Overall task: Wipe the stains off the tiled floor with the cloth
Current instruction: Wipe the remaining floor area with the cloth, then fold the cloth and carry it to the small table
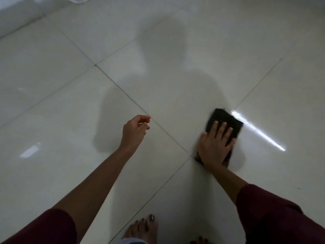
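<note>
- Right hand (214, 144): flat, fingers straight, pressing dark cloth (226, 122) onto tiled floor (70, 103), beside grout crossing.
- Left hand (134, 130): raised off floor, fingers loosely curled, holding nothing.

Glossy pale tiled floor (70, 103), light streak (258, 131)

Dark maroon sleeves cover both upper arms, the left sleeve (44, 228) and the right sleeve (274, 217), ending near the elbows with the forearms bare. Both feet are bare, and the left foot (142, 229) has dark-painted toenails.
</note>
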